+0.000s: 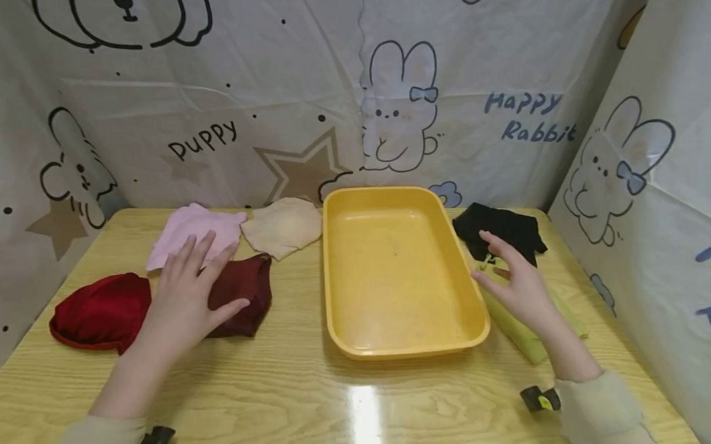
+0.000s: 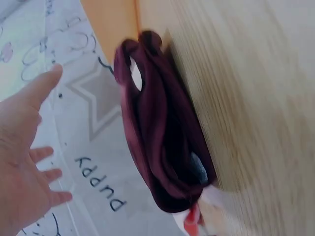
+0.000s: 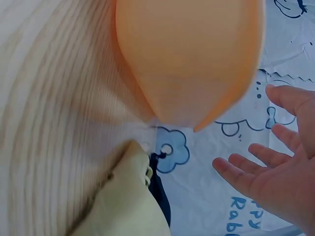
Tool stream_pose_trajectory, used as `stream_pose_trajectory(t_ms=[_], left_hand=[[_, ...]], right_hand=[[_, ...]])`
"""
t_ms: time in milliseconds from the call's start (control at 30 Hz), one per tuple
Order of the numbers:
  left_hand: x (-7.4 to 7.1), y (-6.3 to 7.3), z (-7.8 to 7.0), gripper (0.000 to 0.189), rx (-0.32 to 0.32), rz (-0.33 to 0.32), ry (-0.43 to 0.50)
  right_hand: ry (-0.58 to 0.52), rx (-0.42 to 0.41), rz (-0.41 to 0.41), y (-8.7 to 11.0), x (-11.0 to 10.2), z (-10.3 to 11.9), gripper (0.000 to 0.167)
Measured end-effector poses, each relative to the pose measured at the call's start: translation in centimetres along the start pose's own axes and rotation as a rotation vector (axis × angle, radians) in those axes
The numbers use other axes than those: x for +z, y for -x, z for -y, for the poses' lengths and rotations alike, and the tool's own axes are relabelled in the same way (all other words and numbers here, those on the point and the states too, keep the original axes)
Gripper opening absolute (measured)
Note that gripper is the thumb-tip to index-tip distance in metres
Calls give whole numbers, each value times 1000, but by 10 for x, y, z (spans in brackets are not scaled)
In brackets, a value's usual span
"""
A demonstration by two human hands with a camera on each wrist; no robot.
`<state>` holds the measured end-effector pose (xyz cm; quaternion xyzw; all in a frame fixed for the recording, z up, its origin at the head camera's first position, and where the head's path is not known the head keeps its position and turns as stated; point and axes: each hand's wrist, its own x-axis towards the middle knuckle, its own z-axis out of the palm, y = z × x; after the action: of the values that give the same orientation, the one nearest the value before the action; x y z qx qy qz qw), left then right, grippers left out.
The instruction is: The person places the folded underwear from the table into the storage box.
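Both the left hand [image 1: 185, 293] and the right hand [image 1: 523, 290] held nothing, fingers parted, and hovered above, respectively, the maroon folded garment [image 1: 250, 281] and the olive folded garment [image 1: 520, 331], whose long axis slanted away toward the black garment [image 1: 508, 223].

Red cloth [image 1: 101, 309] left of left hand [image 1: 183, 297]: satiny, glossy. Maroon cloth [image 1: 250, 276] beside same hand: smooth, faint sheen. Tray [image 1: 396, 280] between hands: smooth, lightly glossy plastic. Black cloth [image 1: 503, 223] beyond right hand [image 1: 520, 283]: matt. Table [image 1: 281, 403] below hands: wood-grained, glossy.
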<state>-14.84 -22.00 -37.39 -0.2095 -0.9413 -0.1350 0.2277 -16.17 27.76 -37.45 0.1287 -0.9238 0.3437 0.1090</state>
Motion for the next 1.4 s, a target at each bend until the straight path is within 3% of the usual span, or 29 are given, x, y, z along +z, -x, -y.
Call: stream_pose_trajectory(t_ms=[133, 333, 600, 933, 1067, 1233, 1400], left_hand=[[2, -3, 14, 85, 22, 24, 20], [7, -6, 32, 85, 13, 129, 41], [10, -7, 53, 80, -17, 232, 84], [5, -14, 77, 78, -12, 333, 100], [8, -15, 84, 79, -26, 382, 161], [12, -14, 87, 83, -87, 460, 242], [16, -14, 89, 94, -203, 547, 261]], right_hand=[[-67, 27, 1, -7, 8, -1, 70], [-109, 56, 7, -17, 17, -8, 73], [-148, 144, 79, -27, 26, -21, 77], [-85, 187, 122, -31, 32, -28, 67], [-43, 170, 114, -32, 34, -28, 61], [-8, 161, 102, -33, 37, -28, 56], [-15, 176, 107, -32, 37, -28, 56]])
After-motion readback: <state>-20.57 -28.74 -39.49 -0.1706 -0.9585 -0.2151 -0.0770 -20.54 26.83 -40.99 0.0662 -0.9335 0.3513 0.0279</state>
